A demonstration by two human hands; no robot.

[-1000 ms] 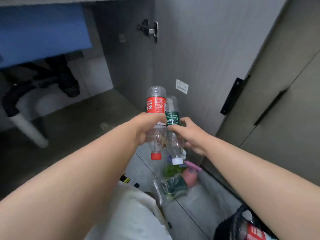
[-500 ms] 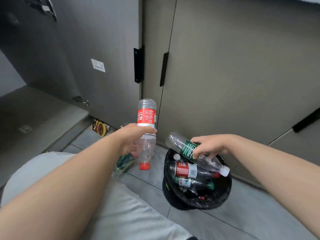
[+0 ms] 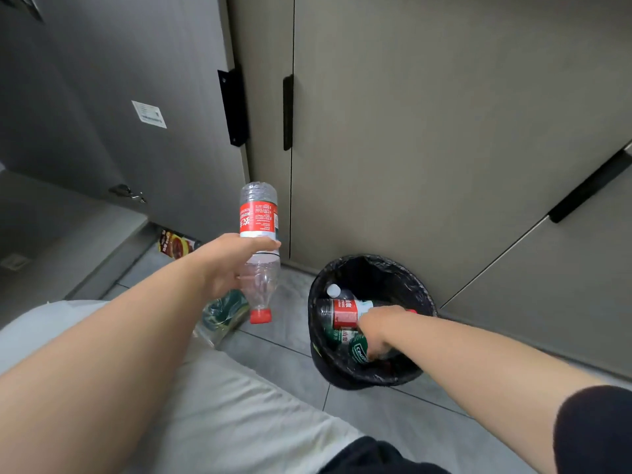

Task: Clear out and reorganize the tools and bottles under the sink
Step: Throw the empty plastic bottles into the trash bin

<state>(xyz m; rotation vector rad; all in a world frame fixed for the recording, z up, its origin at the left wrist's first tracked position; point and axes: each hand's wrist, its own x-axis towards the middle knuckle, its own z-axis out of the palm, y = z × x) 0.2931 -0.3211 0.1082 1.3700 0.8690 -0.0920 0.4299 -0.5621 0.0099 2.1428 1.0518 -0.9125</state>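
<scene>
My left hand (image 3: 229, 261) grips a clear plastic bottle with a red label (image 3: 259, 218), held upside down with its red cap pointing at the floor, left of the bin. My right hand (image 3: 375, 331) reaches down into the black-lined trash bin (image 3: 415, 289) and holds the green-label bottle (image 3: 358, 350) low among the other bottles. A red-label bottle (image 3: 343, 311) and several more lie inside the bin.
Grey cabinet doors with black handles (image 3: 288, 112) stand behind the bin. The open sink cabinet door (image 3: 136, 97) is at left. A clear plastic bag with green contents (image 3: 224, 311) and a colourful packet (image 3: 176, 244) lie on the tiled floor. My light trouser leg (image 3: 222, 415) fills the foreground.
My right hand has lowered the green-label bottle from above the rim down into the bin. My left hand still holds the red-label bottle at about the same height.
</scene>
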